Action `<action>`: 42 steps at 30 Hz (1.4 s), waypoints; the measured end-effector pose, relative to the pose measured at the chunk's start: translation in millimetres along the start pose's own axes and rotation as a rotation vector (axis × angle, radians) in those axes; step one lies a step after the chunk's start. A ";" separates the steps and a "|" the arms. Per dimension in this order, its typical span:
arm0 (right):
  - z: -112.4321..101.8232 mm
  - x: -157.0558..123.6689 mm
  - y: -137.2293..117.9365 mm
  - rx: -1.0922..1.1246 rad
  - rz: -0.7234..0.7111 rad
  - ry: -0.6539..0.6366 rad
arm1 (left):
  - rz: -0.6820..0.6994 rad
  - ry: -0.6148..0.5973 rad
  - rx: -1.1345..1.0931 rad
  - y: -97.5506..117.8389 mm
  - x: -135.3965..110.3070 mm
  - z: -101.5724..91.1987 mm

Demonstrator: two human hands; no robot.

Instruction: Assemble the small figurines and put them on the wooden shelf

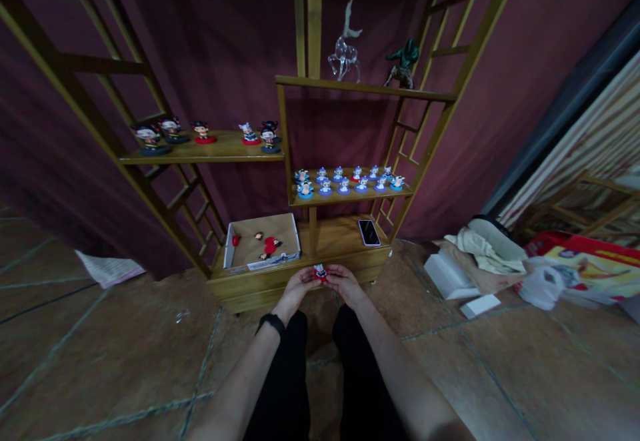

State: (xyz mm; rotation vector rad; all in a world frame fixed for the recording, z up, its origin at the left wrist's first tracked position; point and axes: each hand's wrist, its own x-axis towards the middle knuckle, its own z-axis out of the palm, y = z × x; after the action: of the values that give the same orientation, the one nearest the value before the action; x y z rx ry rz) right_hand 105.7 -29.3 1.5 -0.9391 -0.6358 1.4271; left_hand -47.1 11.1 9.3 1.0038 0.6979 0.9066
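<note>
Is wearing a black band (271,322) around the left wrist (285,310), fitting closely just behind the left hand (299,282) and showing too little detail to tell a watch from a plain bracelet. Is also wearing black trousers (287,381), reading as one plain, dark tone and losing any seams or creases to the dim light. Is baring the left forearm (246,381) and the right forearm (396,361), widening gradually toward the lower edge of the view. Is leaving the right wrist (360,301) and the right hand (342,278) bare too.

head view, facing forward and down, shelf unit (225,147) near
</note>
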 end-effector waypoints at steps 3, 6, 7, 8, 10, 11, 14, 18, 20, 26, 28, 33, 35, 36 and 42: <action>0.0 -0.2 0.7 -0.003 -0.003 0.009 | 0.020 0.014 0.041 -2.8 1.6 0.8; 0.6 -1.1 0.6 -0.014 -0.001 0.016 | 0.010 0.029 0.071 -4.8 2.7 0.6; 0.8 -1.4 0.4 -0.018 0.001 0.014 | 0.001 0.024 0.080 -5.2 2.7 0.3; 1.0 -1.6 0.3 -0.020 0.004 0.009 | -0.005 0.019 0.088 -5.5 2.7 0.0; 1.0 -1.7 0.4 -0.023 0.014 -0.003 | -0.009 0.009 0.101 -5.9 2.6 -0.7; 0.7 -1.6 0.6 -0.024 0.020 -0.008 | -0.006 0.007 0.106 -6.0 2.6 -1.0; -0.5 -0.9 1.7 -0.032 0.041 -0.026 | 0.015 0.031 0.125 -6.3 2.8 -1.2; -2.1 0.6 3.5 -0.051 0.063 -0.054 | 0.043 0.076 0.149 -7.7 3.7 -0.6; -2.7 1.5 4.4 -0.062 0.068 -0.062 | 0.049 0.090 0.164 -9.2 4.5 -0.1; -3.5 3.1 6.0 -0.067 0.043 -0.041 | 0.115 0.093 0.235 -16.8 8.1 0.9; -3.2 3.1 5.8 -0.081 0.046 -0.028 | 0.139 0.088 0.312 -19.0 9.0 0.3; -3.9 3.0 6.2 -0.113 0.057 -0.022 | 0.284 0.139 0.699 -19.1 5.2 -0.7; -5.2 3.2 6.9 -0.116 0.059 -0.025 | 0.331 0.131 0.864 -17.4 1.2 0.5; -5.9 3.3 7.2 -0.117 0.060 -0.026 | 0.356 0.122 0.931 -16.5 -1.1 1.5; -7.2 3.6 7.3 -0.117 0.072 -0.012 | 0.450 0.080 1.162 -11.5 -12.6 9.4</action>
State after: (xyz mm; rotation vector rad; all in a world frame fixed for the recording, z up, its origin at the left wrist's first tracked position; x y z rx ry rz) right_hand 108.2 -27.6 -8.9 -1.0550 -0.7067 1.4731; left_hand -41.6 -6.6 3.4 2.2266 1.1252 0.9045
